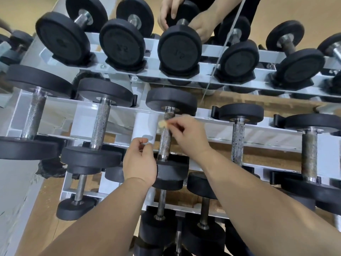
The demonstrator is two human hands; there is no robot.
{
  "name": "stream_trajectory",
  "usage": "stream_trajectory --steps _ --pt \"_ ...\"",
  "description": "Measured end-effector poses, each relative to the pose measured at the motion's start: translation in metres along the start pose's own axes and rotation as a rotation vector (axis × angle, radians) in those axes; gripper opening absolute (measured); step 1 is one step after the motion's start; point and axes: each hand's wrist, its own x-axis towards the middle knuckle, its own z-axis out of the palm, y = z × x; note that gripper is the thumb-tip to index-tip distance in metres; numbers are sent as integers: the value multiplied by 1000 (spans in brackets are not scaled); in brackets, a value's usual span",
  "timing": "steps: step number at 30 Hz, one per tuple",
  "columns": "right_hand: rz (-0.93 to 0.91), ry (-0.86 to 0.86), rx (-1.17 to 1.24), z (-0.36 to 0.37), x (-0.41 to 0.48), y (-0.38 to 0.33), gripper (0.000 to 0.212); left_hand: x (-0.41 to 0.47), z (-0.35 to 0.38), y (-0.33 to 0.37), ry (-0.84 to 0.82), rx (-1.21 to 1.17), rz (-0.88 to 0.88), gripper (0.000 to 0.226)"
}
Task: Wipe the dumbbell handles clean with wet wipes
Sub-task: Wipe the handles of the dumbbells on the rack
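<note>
**Hazards.** The wipe is a small, yellowed wad held by its edge only. On the coarse knurling of the centre handle it is likely to snag, shred or slip from the fingertips. It could then drop through the rack to the lower tier. A wad this small covers little of the bar per stroke, so bands may be missed. The next handle to the right looks speckled and corroded, and a spent wipe would probably smear it rather than clean it.

**Left hand**, lower centre of the frame. The fingers are curled and the thumb meets the forefinger, just left of the centre handle's lower end and apart from the bar. Whether it holds anything cannot be determined, because the white rack post lies directly behind the fingertips.

**Right hand**, centre of the frame. Thumb and forefinger pinch the wipe, and the other fingers are loosely curled. The wipe sits at the left edge of the centre handle's upper part, just below the upper weight head.
</note>
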Motion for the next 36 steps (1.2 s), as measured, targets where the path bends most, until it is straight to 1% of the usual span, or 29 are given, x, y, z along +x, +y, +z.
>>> stream_trajectory --steps 1,2,3,7,8,9,11,14,15,16,17,18,21,23,26,28,30,31,33,34,36 --pt "53 62 17 0 8 -2 10 0 -1 1 -1 -13 -5 13" --pt "91 80 35 0 13 -2 9 1 -2 1 -3 -22 -9 14" --pt "108 54 58 -1 12 -1 8 2 -4 2 -8 -30 -14 14" --pt "81 -230 173 -4 -26 0 5 3 -7 5 -17 -41 -12 13" --pt "84 -269 199 -2 -34 3 5 2 -5 5 -18 -34 -12 13" --pt "90 -271 224 0 -37 6 4 1 -4 6 -17 -30 -14 12" --pt "97 -195 250 4 -29 9 3 -1 -3 7 -13 -29 -15 11" --pt "136 -15 277 11 1 10 6 4 -4 5 -11 -41 -25 11" --pt "156 16 288 12 9 10 6 5 -5 4 -8 -44 -28 11" --pt "182 28 298 12 13 9 15 5 -5 5 -5 -45 -31 12" --pt "213 14 318 12 11 9 21 5 -5 5 -2 -42 -35 12" --pt "244 -29 342 11 4 10 20 4 -4 6 5 -38 -39 12" --pt "250 -228 353 5 -35 17 9 2 -5 8 19 -45 -51 13" --pt "269 -256 401 3 -53 23 9 1 -5 9 26 -31 -54 15" --pt "318 -147 470 6 -39 15 11 -2 -5 13 22 -25 -69 17" --pt "362 -16 551 10 -17 6 10 -3 -4 15 25 16 -102 16" --pt "371 84 561 9 1 3 13 -5 -2 17 53 83 -129 15" --pt "366 95 539 7 4 3 14 -7 -1 17 91 156 -136 17" --pt "349 44 490 -1 -1 3 11 -15 3 17 202 329 -150 26" --pt "329 -14 441 -4 -8 4 11 -21 6 17 250 357 -157 35" --pt "283 -162 326 -7 -26 7 10 -33 15 19 270 289 -191 60"
